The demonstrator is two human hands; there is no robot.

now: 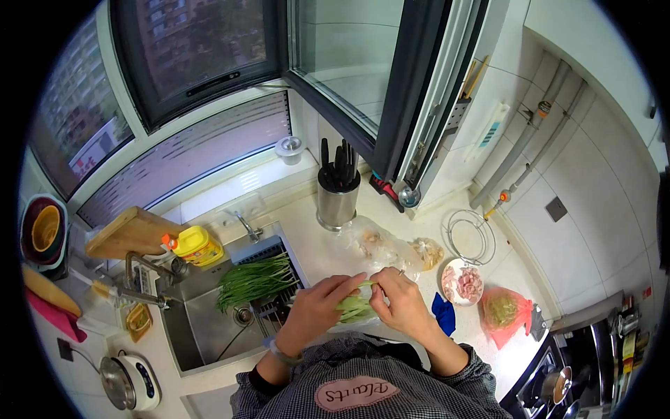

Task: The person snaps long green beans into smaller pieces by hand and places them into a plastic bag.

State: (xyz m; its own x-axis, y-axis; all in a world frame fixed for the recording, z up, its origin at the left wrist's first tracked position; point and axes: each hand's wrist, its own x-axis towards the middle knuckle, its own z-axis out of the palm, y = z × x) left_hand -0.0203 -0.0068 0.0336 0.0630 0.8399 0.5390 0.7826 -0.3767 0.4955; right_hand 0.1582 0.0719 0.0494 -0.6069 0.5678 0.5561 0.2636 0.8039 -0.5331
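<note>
Pale green leafy vegetable pieces [357,307] are bunched between my two hands, close to the counter's front edge in the head view. My left hand [317,307] has its fingers closed over the bunch's left side. From the right, my right hand [401,300] pinches at the upper end of the same greens with thumb and forefinger. The fingers hide part of the bunch, and its exact kind is not plain. Just beyond my hands lies a clear plastic bag [380,244] with something pale inside.
Long green stalks [258,279] lie on a rack in the sink [202,328] at left. A knife block [338,199] stands behind. To the right are a plate of cut meat [462,283], a blue cloth [443,314], a red bag of greens [504,314] and the stove [537,380].
</note>
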